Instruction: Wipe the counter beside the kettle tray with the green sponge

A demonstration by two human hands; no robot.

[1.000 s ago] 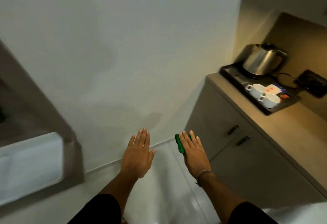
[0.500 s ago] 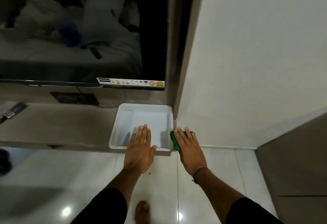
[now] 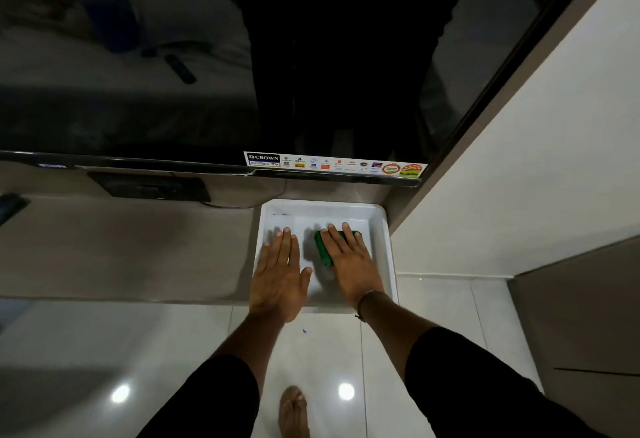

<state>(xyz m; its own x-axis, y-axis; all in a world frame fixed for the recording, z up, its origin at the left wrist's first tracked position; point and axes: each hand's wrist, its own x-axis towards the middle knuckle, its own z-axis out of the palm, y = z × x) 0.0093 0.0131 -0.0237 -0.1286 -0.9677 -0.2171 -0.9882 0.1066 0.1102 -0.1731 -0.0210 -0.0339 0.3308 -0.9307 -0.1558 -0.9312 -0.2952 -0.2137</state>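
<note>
The green sponge (image 3: 323, 249) sits under the fingers of my right hand (image 3: 349, 259), which holds it flat over the inside of a white plastic tray (image 3: 382, 229). My left hand (image 3: 278, 275) is stretched out flat with fingers apart, palm down over the tray's left side, holding nothing. The tray rests at the right end of a grey-brown shelf (image 3: 121, 250). The kettle, its tray and that counter are out of view.
A large black TV (image 3: 242, 56) hangs just above the shelf, with a sticker strip (image 3: 334, 164) on its lower edge. A dark socket plate (image 3: 149, 186) and cable lie behind the tray. White wall to the right, cabinet (image 3: 581, 316) at far right, glossy tiled floor below.
The view turned from the kettle counter to the TV shelf. Both hands moved forward over the white tray, the right one carrying the green sponge into it.
</note>
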